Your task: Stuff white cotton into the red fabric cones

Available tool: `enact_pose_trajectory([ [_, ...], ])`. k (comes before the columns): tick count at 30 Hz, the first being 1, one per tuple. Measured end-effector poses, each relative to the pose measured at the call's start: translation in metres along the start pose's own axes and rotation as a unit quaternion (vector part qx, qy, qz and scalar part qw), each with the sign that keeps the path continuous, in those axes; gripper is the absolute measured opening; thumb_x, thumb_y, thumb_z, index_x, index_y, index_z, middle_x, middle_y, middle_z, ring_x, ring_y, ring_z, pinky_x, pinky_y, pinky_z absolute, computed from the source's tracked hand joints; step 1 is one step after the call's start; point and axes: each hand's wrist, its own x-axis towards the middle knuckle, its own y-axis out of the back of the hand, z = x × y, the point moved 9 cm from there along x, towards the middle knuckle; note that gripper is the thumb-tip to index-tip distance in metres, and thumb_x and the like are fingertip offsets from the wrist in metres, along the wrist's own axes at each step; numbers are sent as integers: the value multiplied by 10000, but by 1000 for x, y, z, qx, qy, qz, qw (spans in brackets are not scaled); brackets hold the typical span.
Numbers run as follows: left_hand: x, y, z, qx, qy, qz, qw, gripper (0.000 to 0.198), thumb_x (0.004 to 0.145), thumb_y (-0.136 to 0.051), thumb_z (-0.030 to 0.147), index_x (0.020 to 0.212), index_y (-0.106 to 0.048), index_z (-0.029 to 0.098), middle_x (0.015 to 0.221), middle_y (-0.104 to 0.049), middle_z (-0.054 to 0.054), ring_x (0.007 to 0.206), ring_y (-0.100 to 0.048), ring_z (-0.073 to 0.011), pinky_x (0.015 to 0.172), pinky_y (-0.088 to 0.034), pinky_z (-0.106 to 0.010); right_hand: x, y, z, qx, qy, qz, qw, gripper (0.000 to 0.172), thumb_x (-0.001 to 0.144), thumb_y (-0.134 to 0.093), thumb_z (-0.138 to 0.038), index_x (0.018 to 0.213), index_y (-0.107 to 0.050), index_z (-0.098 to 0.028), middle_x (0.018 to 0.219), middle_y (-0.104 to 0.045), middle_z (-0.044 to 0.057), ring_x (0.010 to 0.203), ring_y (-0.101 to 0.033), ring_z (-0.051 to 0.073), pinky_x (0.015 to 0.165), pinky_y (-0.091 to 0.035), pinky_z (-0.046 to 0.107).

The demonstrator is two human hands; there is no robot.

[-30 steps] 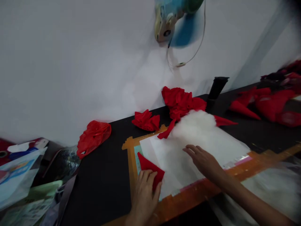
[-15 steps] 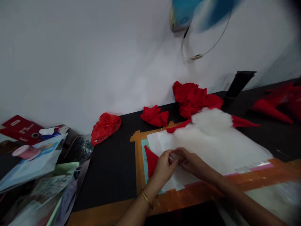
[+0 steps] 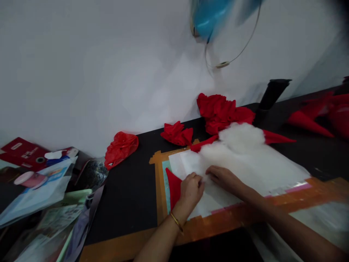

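At the curled left hand, its grip unclear, red cloth points lengthwise away, slightly left.

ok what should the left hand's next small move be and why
I'd probably pinch the red cloth with the left hand: the cloth lies close by, partly hidden behind that hand, and white fluff sits beyond the right hand. Whether either hand holds anything is unclear.

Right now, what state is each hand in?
Left hand: fingers curled by the red cloth; grip cannot be told.
Right hand: fingers bent over the white sheet; grip cannot be told.
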Motion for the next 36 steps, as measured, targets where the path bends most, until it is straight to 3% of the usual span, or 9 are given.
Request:
enact_pose_trajectory([
  [6,-19,44,-38,-67,56,73,994,115,814,-524,186,765,-628,188,773,-605,-18,765,-555,-182,743,-404,-295,-12,20,25,-11,-36,46,998,269,897,-413,-184,957,-675,-165,972,-706,107,863,-686,253,788,-541,378],
  [9,-27,52,-58,-112,91,87,986,116,807,-542,240,738,-609,176,723,-580,-5,714,-530,-170,681,-383,-277,-21,24,21,-16,-29,73,997,285,905,-441,-214,1089,-655,-168,1136,-686,123,942,-690,267,817,-558,397],
  [14,-30,34,-56,-218,115,37,969,191,815,-559,321,747,-621,154,648,-548,22,616,-482,-127,601,-369,-242,-33,21,-44,26,64,126,990,444,923,-464,-169,1358,-491,-251,1464,-473,131,1112,-648,238,838,-575,358],
  [19,-42,23,-32,-305,114,-49,944,257,804,-626,388,865,-657,140,650,-548,25,574,-469,-109,553,-381,-231,-35,10,-89,121,144,130,973,294,927,-423,-112,1119,-619,-219,1012,-700,73,913,-682,175,772,-568,297],
  [23,-68,57,-33,-200,63,15,978,429,782,-657,248,1198,-568,189,1041,-653,-74,873,-593,-184,822,-482,-340,-39,16,-56,175,18,181,968,202,867,-461,-141,958,-627,-210,864,-691,45,723,-660,156,647,-544,265],
  [27,-93,63,-38,48,-2,-3,999,493,760,-673,168,1238,-564,219,1265,-593,-109,1181,-509,-298,1008,-397,-501,-51,19,-27,219,-85,210,949,114,847,-521,-253,915,-603,-213,1112,-667,91,671,-621,143,573,-502,267],
  [29,-98,59,-43,111,-4,-10,994,479,779,-643,138,1245,-561,211,1251,-604,-112,1160,-521,-307,980,-415,-513,-55,15,-22,232,-116,204,944,131,849,-537,-314,903,-607,-217,1113,-671,85,664,-610,146,562,-485,267],
  [33,-94,56,-44,142,-25,11,989,233,848,-546,110,1043,-640,197,1102,-672,-89,1044,-577,-273,918,-446,-462,-60,-3,-27,275,-176,128,936,215,857,-533,-393,931,-636,-220,653,-655,-11,524,-538,141,510,-440,251],
  [36,-85,66,-46,84,-11,48,995,157,903,-509,168,911,-665,182,950,-704,-79,924,-613,-236,852,-467,-388,-59,-17,-46,348,-190,81,915,260,861,-503,-380,1030,-602,-210,686,-702,-7,460,-509,129,475,-439,254],
])
